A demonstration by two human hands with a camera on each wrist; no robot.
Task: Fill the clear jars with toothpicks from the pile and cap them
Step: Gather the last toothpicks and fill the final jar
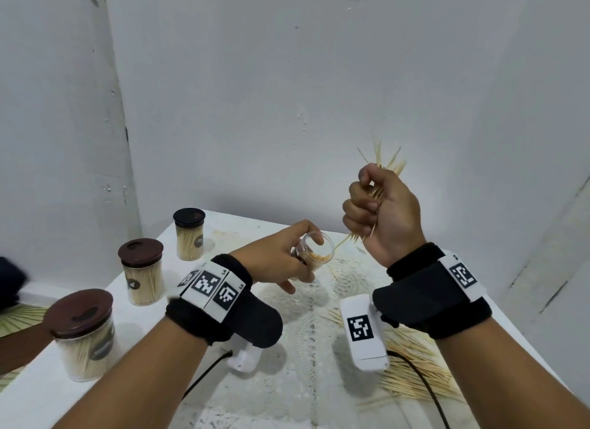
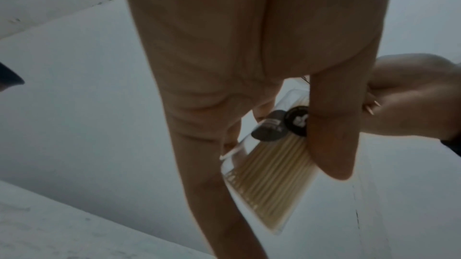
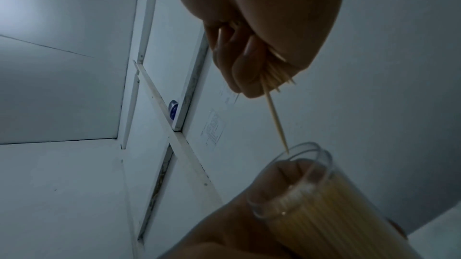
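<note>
1. The white table (image 1: pixel 287 396) carries a pale lace mat at its middle and runs back to a white wall; its left edge lies close beside the capped jars, and its right edge passes just beyond the pile.
2. The loose pile of pale wooden toothpicks (image 1: pixel 412 361) spreads flat across the table's near right part, under the right forearm, the sticks lying at many angles.
3. Three clear jars stand upright in a row along the left side, all packed with toothpicks: the nearest brown-lidded jar (image 1: pixel 83 333), the middle brown-lidded jar (image 1: pixel 142 270), and the far black-lidded jar (image 1: pixel 189 234). They stand apart from one another.
4. The right hand (image 1: pixel 381 211) is raised above the table and clenched into a fist around a bundle of toothpicks (image 1: pixel 383 166), whose long axis runs steeply upward; tips fan out above the fist and poke out below it.
5. The left hand (image 1: pixel 281 257) wraps its fingers and thumb round the open clear plastic jar (image 1: pixel 314 253), holding it off the table above the mat.
6. That jar is tilted, its mouth toward the right fist, and partly filled with toothpicks lying along its length.
7. From the right wrist, one single toothpick (image 3: pixel 275 121) hangs out of the fist, its point at the jar's rim.
</note>
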